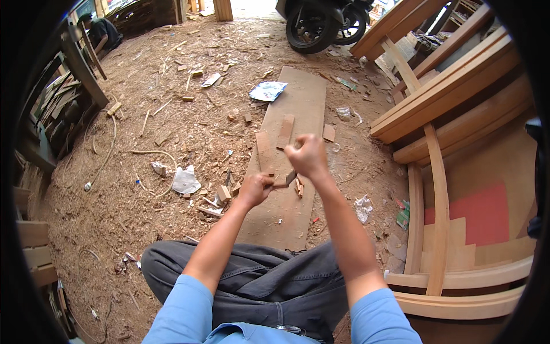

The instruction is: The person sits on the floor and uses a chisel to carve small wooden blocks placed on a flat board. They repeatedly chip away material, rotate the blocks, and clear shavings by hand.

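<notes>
My left hand point(256, 190) is closed around a small reddish-brown piece of wood point(279, 184), whose end sticks out to the right. Above and to the right, my right hand point(309, 156) makes a raised fist round a slim dark tool point(291, 176) that looks like a chisel. Its lower end meets or nearly meets the wood; I cannot tell which. Both hands are over a long flat brown board point(309, 103) lying in front of my crossed legs. Two flat wooden strips point(285, 131) lie just beyond my hands. Small wood offcuts point(299, 188) rest under my right wrist.
Shavings and scraps cover the ground point(132, 189). A blue-white sheet point(267, 90) lies on the board's far left edge. Wooden frames point(438, 206) stand close on my right. A motorcycle wheel point(312, 28) is at the far end, and a person point(103, 34) crouches far left.
</notes>
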